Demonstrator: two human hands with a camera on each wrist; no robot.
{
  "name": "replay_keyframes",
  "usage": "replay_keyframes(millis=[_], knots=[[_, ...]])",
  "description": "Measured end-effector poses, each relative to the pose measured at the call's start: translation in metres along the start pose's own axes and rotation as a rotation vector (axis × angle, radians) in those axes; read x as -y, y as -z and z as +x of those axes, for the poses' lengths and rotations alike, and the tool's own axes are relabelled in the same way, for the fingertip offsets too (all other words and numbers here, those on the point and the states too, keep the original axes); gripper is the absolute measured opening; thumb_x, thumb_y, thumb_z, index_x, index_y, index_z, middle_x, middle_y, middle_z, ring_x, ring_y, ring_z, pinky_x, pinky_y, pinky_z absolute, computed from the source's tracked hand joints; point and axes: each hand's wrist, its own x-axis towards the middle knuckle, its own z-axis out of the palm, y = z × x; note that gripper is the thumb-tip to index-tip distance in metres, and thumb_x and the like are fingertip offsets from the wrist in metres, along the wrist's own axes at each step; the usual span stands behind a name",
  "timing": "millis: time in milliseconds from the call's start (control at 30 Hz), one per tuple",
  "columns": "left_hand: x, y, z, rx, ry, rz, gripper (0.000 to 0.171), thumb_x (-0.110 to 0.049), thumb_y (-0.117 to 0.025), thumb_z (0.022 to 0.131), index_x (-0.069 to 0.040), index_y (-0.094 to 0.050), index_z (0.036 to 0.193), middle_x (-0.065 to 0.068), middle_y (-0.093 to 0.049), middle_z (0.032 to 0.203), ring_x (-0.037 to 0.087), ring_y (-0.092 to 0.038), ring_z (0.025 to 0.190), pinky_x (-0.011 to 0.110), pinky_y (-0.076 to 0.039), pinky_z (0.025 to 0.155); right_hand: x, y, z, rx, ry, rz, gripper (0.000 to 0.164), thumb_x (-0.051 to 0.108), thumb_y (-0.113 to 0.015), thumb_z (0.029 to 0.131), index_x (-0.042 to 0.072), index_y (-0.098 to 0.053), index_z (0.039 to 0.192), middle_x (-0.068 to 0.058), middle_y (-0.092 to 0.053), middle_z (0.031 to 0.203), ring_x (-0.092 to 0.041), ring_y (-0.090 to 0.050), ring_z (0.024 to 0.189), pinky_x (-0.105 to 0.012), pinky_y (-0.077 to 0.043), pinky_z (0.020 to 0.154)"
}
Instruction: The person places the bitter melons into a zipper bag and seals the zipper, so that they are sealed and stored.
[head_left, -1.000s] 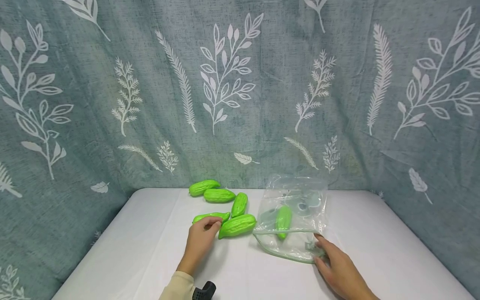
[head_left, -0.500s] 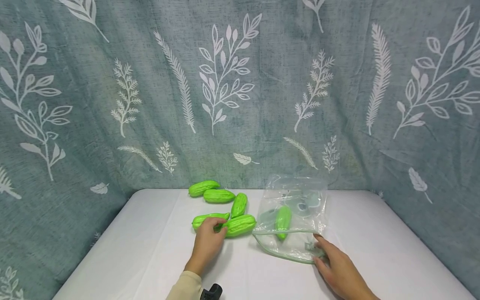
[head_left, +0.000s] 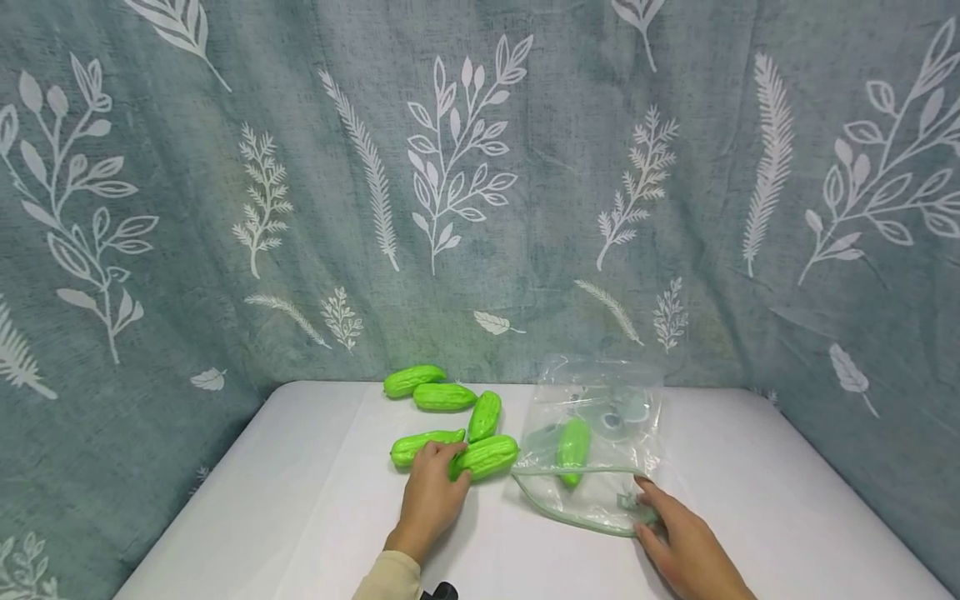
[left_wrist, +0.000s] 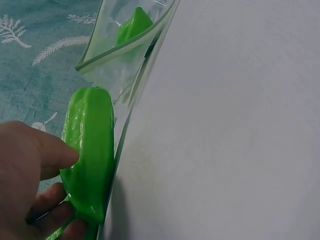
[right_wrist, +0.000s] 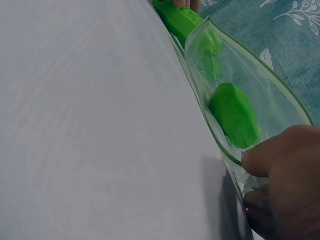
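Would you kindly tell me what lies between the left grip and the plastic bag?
In the head view, a green gourd lies between the left grip and bag.

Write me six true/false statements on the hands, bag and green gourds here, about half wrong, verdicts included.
1. The right hand holds the mouth edge of the clear bag. True.
2. The bag's mouth is sealed. False: it gapes open toward the person.
3. Three gourds lie in the bag. False: only one, the bagged gourd.
4. The left hand is inside the bag. False: the left hand is outside, holding the loose gourd nearest the bag.
5. Besides that one, four more gourds lie outside the bag. True.
6. A cloth with white leaf prints hangs behind the table. True.
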Motion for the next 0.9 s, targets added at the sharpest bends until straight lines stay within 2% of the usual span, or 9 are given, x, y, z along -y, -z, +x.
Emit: replay_keyframes(millis=[167, 300, 667, 900], knots=[[-0.0013, -0.0010, -0.0029, 0.002, 0.007, 0.035, 0.040, -0.014, -0.078, 0.084, -0.004, -0.071, 0.123, 0.006, -0.057, 0.109, 0.026, -0.055, 0.110, 0.046, -0.049, 0.093, -0.0001, -0.0002, -0.0007, 0.030, -0.031, 0.006, 0.063, 0.015, -0.074, 0.090, 0.003, -0.048, 0.146, -0.009, -0.066, 0.125, -0.037, -0.059, 0.121, -0.057, -0.045, 0.099], [-0.0008, -0.0004, -0.0032, 0.008, 0.015, 0.047, 0.042, -0.015, -0.079, 0.082, -0.007, -0.071, 0.123, 0.007, -0.058, 0.111, 0.027, -0.055, 0.112, 0.047, -0.049, 0.094, 0.0000, -0.0004, -0.0010, 0.035, -0.041, 0.001, 0.063, 0.015, -0.074, 0.090, 0.003, -0.048, 0.146, -0.010, -0.065, 0.126, -0.037, -0.058, 0.121, -0.056, -0.045, 0.099], [0.0007, 0.0012, -0.0037, 0.027, 0.003, 0.025, 0.039, -0.014, -0.081, 0.081, -0.010, -0.070, 0.118, 0.011, -0.066, 0.118, 0.032, -0.061, 0.115, 0.050, -0.049, 0.097, 0.0004, 0.0002, -0.0012, 0.001, -0.007, -0.005, 0.061, 0.013, -0.075, 0.089, 0.003, -0.051, 0.144, -0.009, -0.067, 0.124, -0.036, -0.060, 0.119, -0.056, -0.046, 0.098], [0.0018, 0.0001, -0.0064, 0.043, 0.031, 0.002, 0.039, -0.016, -0.080, 0.083, -0.011, -0.069, 0.119, 0.008, -0.067, 0.119, 0.029, -0.061, 0.116, 0.049, -0.049, 0.095, -0.0023, 0.0011, -0.0015, -0.026, 0.034, -0.015, 0.059, 0.012, -0.076, 0.088, 0.002, -0.053, 0.142, -0.009, -0.066, 0.124, -0.034, -0.060, 0.119, -0.054, -0.047, 0.097]])
